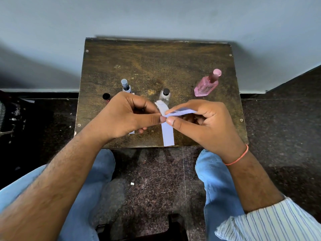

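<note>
Though narrow, pale lilac paper strip (pixel 182 112) with slight bend

Most of 1 flat strip (pixel 132 132) under the left hand (pixel 125 115), spray bottle (pixel 126 86) base hidden, held strip (pixel 182 112) markings blurred

The light is soft, cool and even, with no hard glare anywhere. The wall (pixel 156 16) reads a flat pale blue-grey, though a broad blurred shadow darkens its left part and a thin dark band sits just behind the table (pixel 156 63). The table's middle carries a dull golden sheen. My left hand (pixel 125 115) and right hand (pixel 205 119) are sharp and evenly lit, with shade only inside the curled fingers. The floor (pixel 149 171) is dim and grainy. The wide lens bows the table's edges and stretches my forearms (pixel 60 180) toward the lower corners, where detail softens.
</note>
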Action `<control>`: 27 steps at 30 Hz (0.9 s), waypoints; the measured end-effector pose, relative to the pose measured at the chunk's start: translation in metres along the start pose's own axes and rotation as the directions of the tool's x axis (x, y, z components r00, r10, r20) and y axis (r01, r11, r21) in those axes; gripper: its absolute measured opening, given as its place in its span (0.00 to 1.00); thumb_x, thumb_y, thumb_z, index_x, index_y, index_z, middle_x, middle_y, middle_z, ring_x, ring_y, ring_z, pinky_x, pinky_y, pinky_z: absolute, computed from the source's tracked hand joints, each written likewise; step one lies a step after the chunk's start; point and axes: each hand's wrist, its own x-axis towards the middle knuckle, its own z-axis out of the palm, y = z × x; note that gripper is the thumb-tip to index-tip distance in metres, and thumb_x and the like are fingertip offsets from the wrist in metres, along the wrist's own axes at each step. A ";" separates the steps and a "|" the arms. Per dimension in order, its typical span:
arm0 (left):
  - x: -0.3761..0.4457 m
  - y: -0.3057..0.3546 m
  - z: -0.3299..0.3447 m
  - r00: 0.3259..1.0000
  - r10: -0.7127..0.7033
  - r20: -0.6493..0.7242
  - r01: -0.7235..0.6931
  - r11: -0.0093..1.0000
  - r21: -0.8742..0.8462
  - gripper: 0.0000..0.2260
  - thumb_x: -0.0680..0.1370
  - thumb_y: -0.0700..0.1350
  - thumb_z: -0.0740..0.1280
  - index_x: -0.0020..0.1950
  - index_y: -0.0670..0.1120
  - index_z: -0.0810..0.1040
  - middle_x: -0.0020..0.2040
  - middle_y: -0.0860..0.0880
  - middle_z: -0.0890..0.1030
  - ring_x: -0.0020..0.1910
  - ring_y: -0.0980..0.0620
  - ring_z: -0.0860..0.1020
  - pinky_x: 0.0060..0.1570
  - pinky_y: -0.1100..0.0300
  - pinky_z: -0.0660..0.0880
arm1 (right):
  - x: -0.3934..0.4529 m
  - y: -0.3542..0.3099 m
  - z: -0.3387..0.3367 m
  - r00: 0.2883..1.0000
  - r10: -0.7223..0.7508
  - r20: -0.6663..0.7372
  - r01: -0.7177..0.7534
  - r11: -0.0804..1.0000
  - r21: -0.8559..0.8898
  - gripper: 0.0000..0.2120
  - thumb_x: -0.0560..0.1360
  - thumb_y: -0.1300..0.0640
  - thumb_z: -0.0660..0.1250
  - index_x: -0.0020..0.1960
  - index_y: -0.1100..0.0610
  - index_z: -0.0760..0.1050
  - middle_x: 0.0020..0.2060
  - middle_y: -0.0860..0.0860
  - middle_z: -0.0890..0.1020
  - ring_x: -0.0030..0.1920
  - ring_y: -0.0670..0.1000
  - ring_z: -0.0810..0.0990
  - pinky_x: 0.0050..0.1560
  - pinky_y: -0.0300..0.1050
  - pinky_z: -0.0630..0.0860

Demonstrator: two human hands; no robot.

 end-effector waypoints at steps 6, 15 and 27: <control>0.000 -0.006 -0.002 1.000 0.010 -0.023 -0.009 0.999 0.046 0.14 0.72 0.50 0.82 0.48 0.41 0.87 0.36 0.40 0.85 0.31 0.46 0.79 0.32 0.58 0.78 | -0.002 -0.002 -0.003 0.993 0.035 0.115 -0.054 0.984 0.173 0.11 0.74 0.68 0.80 0.54 0.57 0.89 0.45 0.48 0.91 0.42 0.54 0.88 0.45 0.50 0.84; 0.000 -0.009 -0.005 0.984 0.178 0.000 -0.175 0.971 0.162 0.06 0.77 0.47 0.77 0.53 0.53 0.90 0.42 0.43 0.88 0.37 0.31 0.81 0.34 0.44 0.78 | -0.003 -0.009 -0.009 0.967 0.155 0.203 -0.218 0.915 0.340 0.12 0.76 0.52 0.77 0.55 0.58 0.89 0.45 0.65 0.88 0.40 0.60 0.87 0.39 0.56 0.81; -0.002 -0.009 -0.005 0.913 0.407 0.040 -0.358 0.749 0.557 0.06 0.77 0.46 0.74 0.50 0.48 0.91 0.43 0.55 0.86 0.39 0.58 0.82 0.41 0.61 0.77 | 0.000 -0.021 0.000 0.890 0.372 0.263 -0.456 0.732 0.506 0.15 0.80 0.47 0.69 0.60 0.57 0.81 0.54 0.66 0.87 0.45 0.62 0.89 0.39 0.54 0.86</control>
